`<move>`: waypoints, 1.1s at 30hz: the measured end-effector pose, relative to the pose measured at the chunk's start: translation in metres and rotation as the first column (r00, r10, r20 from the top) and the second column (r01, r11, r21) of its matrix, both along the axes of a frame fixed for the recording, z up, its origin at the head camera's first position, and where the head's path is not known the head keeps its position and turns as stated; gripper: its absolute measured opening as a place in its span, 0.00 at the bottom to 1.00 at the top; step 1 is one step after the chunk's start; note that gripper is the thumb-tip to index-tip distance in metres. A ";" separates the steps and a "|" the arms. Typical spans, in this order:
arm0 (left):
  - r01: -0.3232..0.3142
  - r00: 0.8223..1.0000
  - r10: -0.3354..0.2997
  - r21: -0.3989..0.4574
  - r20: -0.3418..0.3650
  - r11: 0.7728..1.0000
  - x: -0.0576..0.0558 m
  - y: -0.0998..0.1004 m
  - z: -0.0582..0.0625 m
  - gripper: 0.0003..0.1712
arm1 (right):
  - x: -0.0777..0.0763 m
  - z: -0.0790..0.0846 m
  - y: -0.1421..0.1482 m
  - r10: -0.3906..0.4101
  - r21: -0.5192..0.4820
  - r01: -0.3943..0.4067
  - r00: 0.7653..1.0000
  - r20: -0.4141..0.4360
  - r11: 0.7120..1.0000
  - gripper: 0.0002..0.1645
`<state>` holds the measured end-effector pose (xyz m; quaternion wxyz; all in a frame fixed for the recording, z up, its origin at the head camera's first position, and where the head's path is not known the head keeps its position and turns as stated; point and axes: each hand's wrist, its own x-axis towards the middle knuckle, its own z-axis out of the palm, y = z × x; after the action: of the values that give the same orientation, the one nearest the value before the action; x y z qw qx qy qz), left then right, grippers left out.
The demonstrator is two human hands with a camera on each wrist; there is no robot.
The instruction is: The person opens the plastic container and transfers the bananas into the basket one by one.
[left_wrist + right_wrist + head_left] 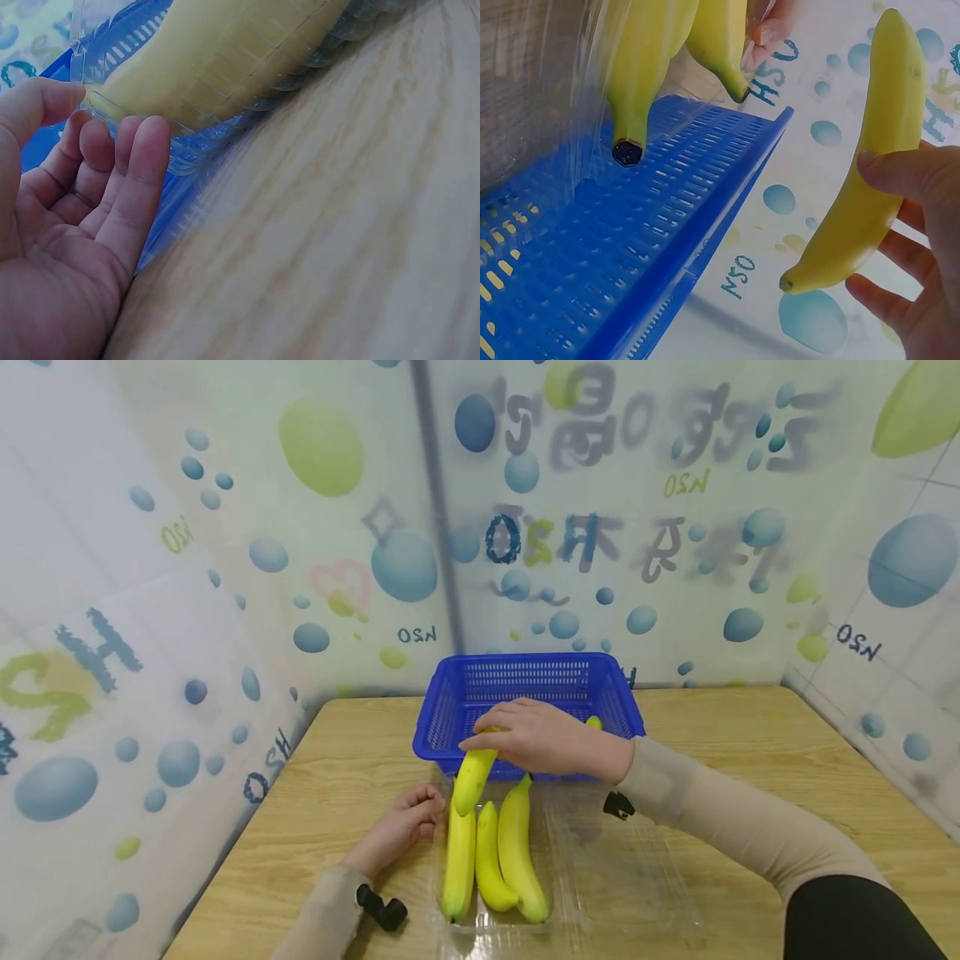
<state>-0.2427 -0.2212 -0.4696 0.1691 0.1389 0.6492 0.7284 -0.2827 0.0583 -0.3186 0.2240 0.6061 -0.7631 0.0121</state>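
Note:
My right hand [536,735] grips a yellow banana [474,781], thumb on one side and fingers on the other. That banana hangs over the far left part of a clear plastic container [558,868]. In the right wrist view the held banana [877,172] slants, its stem end pointing down. Three bananas lie lengthwise in the container: one along the left wall [459,868], a smaller one in the middle [491,864], a larger one at right [519,852]. My left hand [405,827] pinches the container's left edge near its far corner; the left wrist view shows thumb [56,97] and fingertips there.
Just beyond the container stands a blue plastic basket [528,668], with a bit of yellow banana [594,722] showing inside. The container's clear lid [630,877] lies folded out to the right on the wooden table [750,760]. Patterned walls enclose the table's back and sides.

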 end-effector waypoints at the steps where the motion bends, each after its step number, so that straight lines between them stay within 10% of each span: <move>1: -0.001 1.000 0.001 -0.002 -0.001 1.000 0.000 0.000 0.000 0.03 | 0.000 0.001 0.000 -0.001 0.001 0.001 1.000 0.002 1.000 0.26; 33: 0.004 1.000 -0.004 0.002 -0.026 1.000 0.000 -0.001 -0.003 0.04 | -0.034 0.025 0.016 0.056 -0.041 -0.054 0.997 0.060 0.998 0.27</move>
<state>-0.2431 -0.2222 -0.4725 0.1619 0.1496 0.6505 0.7268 -0.3170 0.0744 -0.2936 0.2119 0.6216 -0.7523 0.0518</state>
